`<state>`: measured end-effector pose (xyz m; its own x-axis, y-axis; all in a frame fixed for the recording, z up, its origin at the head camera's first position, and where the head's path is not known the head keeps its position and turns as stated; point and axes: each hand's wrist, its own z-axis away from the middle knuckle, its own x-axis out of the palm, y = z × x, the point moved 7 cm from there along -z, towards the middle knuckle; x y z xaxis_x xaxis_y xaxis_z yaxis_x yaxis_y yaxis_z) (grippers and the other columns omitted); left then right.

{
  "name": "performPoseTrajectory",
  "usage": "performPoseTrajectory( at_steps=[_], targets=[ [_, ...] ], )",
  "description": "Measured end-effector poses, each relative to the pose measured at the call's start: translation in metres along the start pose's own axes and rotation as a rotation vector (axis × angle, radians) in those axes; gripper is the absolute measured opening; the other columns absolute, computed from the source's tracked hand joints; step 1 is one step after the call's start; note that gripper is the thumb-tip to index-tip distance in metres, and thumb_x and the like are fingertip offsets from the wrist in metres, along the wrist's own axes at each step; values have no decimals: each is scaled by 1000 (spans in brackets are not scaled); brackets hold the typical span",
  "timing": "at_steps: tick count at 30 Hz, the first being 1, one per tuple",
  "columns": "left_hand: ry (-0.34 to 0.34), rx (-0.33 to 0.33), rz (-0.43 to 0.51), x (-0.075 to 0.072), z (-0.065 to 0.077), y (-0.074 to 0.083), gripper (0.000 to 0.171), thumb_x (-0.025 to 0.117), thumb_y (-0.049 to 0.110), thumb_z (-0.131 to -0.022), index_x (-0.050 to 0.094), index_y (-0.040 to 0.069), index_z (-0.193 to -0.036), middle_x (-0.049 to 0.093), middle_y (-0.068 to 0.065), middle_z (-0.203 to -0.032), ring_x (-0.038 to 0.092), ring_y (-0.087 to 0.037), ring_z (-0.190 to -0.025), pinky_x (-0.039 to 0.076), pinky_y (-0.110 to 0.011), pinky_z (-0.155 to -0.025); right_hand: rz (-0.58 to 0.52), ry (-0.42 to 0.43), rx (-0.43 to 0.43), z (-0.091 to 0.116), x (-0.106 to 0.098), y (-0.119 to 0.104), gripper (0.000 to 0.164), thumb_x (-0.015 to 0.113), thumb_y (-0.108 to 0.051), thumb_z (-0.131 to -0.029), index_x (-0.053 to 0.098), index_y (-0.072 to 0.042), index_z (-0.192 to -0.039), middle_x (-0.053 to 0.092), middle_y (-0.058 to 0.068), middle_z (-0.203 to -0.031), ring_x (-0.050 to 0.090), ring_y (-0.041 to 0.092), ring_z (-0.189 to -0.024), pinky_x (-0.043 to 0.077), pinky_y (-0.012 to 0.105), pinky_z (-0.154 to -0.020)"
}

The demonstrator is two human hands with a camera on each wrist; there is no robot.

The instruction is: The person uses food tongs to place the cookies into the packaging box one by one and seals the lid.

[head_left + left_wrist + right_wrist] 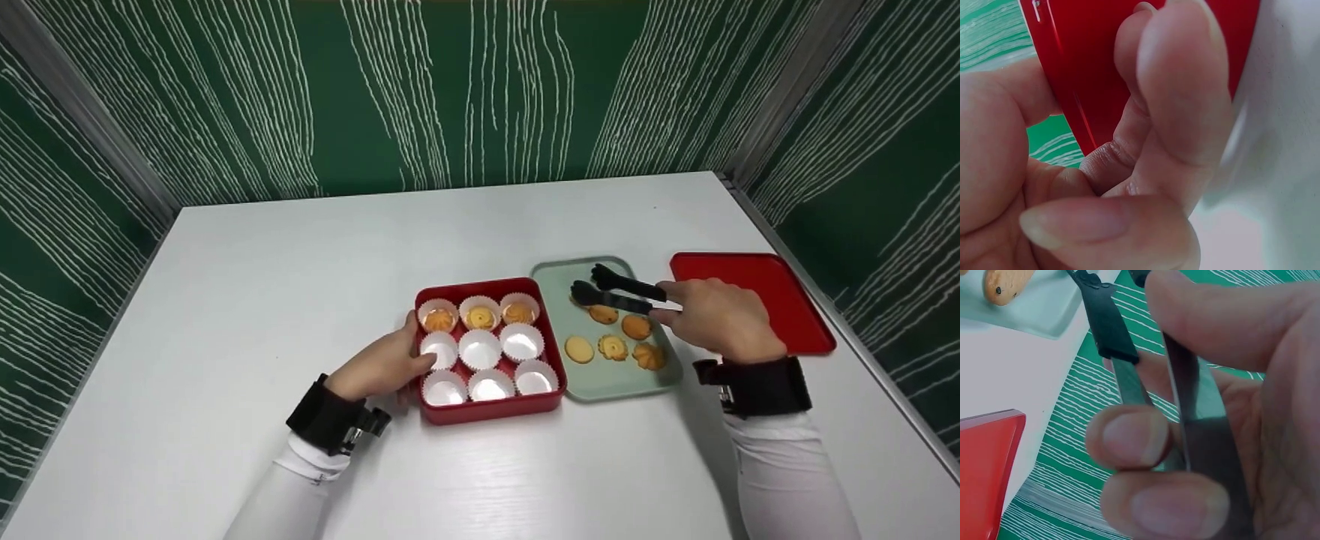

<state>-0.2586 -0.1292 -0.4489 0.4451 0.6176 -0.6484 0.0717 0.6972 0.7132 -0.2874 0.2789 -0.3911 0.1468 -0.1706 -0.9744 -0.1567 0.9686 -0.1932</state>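
Observation:
My left hand (386, 365) grips the left wall of a red box (491, 410), thumb over the rim and the other fingers outside. In the box stand rows of white paper cups (480, 349); the back row holds cookies (480, 316), and the nearer cups show bare bottoms. In my right hand (724, 319) is a pair of tongs (626, 289) with black tips, its arms apart. Those tips are over the back of a pale green tray (622, 385), where several cookies (579, 349) lie. One tip overlaps a cookie in the head view.
A flat red tray (750, 274) lies at the right table edge, partly behind my right hand. The white table (300, 300) is bordered by green panels (480, 97) with white wavy lines at the back and sides. The green tray sits right beside the box.

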Motion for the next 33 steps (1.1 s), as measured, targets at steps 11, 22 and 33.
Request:
performPoseTrajectory(
  at_steps=[11, 22, 33],
  targets=[
    [39, 48, -66, -2, 1, 1, 88, 62, 23, -103, 8, -11, -163, 53, -27, -146, 62, -28, -99, 48, -42, -97, 11, 26, -27, -4, 1, -8, 57, 77, -30, -94, 63, -2, -142, 72, 25, -103, 61, 34, -81, 48, 44, -56],
    [29, 37, -61, -2, 0, 1, 89, 63, 23, -103, 6, -12, -162, 51, -28, -148, 61, -29, -100, 47, -43, -100, 36, 83, -22, -4, 0, -10, 48, 74, -24, -94, 68, -5, -138, 72, 16, -88, 58, 31, -73, 47, 41, -53],
    [29, 32, -71, -2, -1, 0, 89, 62, 24, -103, 7, -12, -162, 51, -28, -147, 62, -29, -102, 46, -43, -101, 58, 105, -39, -1, -3, -10, 44, 73, -25, -95, 71, -6, -135, 74, 20, -94, 61, 33, -76, 47, 42, -51]
  ],
)
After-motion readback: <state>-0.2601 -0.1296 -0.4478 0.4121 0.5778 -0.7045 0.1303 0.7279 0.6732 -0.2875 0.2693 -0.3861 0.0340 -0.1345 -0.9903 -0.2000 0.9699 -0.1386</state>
